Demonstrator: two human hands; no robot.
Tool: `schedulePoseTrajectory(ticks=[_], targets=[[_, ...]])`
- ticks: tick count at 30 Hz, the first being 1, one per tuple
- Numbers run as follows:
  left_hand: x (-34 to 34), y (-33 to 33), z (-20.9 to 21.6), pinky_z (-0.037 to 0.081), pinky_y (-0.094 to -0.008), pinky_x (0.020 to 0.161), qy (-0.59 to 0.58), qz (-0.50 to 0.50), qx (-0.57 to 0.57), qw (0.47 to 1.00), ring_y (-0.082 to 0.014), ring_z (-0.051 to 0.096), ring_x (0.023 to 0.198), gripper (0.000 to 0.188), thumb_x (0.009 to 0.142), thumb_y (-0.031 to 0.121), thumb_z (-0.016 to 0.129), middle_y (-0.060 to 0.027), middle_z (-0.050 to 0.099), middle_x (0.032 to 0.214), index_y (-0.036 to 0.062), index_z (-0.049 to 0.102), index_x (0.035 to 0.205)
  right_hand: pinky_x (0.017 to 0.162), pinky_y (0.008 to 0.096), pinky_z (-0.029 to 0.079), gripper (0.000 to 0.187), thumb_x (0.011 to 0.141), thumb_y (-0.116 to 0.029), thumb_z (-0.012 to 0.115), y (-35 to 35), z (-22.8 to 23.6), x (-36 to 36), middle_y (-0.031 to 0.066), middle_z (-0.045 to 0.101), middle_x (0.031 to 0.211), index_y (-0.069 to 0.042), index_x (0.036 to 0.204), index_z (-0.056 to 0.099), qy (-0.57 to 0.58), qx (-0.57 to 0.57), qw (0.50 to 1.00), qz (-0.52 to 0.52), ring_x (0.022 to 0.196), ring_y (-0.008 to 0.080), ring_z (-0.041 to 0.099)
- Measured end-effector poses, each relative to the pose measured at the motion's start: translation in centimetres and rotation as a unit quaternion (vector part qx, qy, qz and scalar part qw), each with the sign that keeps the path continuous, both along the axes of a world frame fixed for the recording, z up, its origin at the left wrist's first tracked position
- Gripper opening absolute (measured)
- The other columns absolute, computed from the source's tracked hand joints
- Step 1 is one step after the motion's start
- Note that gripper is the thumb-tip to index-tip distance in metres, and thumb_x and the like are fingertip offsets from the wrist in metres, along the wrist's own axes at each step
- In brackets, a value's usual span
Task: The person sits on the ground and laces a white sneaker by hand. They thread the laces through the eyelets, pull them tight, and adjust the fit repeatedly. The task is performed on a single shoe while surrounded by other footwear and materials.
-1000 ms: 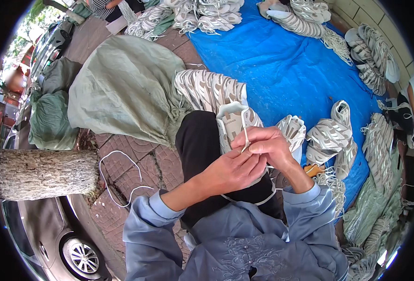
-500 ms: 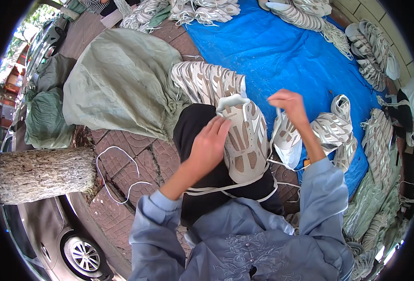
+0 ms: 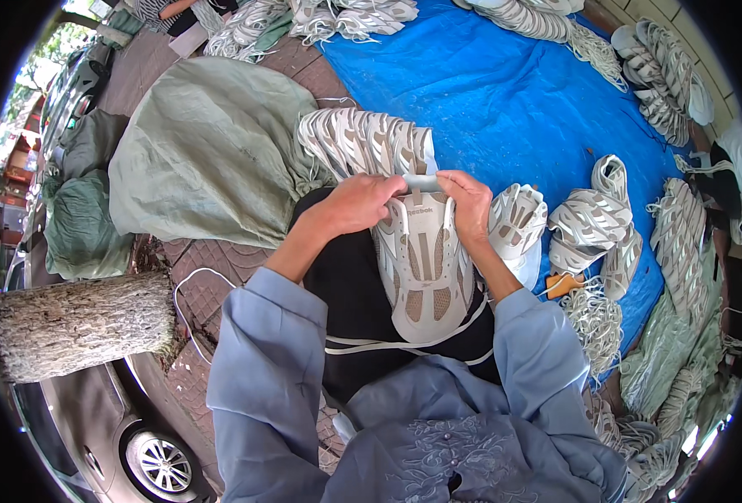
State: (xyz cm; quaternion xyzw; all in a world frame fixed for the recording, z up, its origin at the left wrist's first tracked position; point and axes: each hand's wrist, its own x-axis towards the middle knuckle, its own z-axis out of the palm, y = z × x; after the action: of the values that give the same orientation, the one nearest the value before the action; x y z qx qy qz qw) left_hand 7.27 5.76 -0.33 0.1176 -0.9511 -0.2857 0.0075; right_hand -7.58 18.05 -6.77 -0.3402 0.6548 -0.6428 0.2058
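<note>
A beige and white sneaker upper without a sole lies on my lap, toe toward me. My left hand pinches the left side of its collar, fingers closed. My right hand is closed on the collar's right side, thumb and fingers at the edge. The tongue and the rows of eyelets face up between the hands; the fingertips inside the collar are partly hidden. A white shoelace runs across my dark trousers below the toe. Just right of my right hand lies another upper.
A stack of uppers lies ahead by a grey-green sack. On the blue tarp are more uppers, a tangle of white laces and an orange piece. A tree trunk and a parked car are at left.
My right hand has come down and left from above the tarp onto the upper's collar. My left hand has moved up from the upper's side to the collar, and both now grip it.
</note>
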Motion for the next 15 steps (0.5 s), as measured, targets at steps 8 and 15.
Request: schedulePoseTrajectory(ticks=[8, 15], targets=[[1.0, 2.9, 0.6, 0.044, -0.0360, 0.076, 0.048, 0.021, -0.190, 0.980, -0.0284, 0.055, 0.086, 0.029, 0.068, 0.000, 0.053, -0.0128, 0.057, 0.090, 0.0023, 0.051, 0.097, 0.065, 0.0268, 0.044, 0.013, 0.074, -0.011, 0.059, 0.4, 0.0, 1.6, 0.0113, 0.064, 0.078, -0.002, 0.082, 0.065, 0.059, 0.061, 0.995, -0.059, 0.069, 0.0196, 0.061], [3.6, 14.8, -0.9, 0.038, -0.0387, 0.091, 0.163, 0.083, -0.142, 0.973, -0.0305, 0.044, 0.111, 0.043, 0.067, 0.019, 0.063, -0.0128, 0.051, 0.110, 0.0001, 0.052, 0.104, 0.063, 0.0306, 0.045, 0.011, 0.074, -0.012, 0.059, 0.3, 0.6, -0.6, 0.0105, 0.062, 0.079, -0.004, 0.081, 0.064, 0.231, 0.067, 0.971, 0.010, 0.072, 0.0226, 0.060]])
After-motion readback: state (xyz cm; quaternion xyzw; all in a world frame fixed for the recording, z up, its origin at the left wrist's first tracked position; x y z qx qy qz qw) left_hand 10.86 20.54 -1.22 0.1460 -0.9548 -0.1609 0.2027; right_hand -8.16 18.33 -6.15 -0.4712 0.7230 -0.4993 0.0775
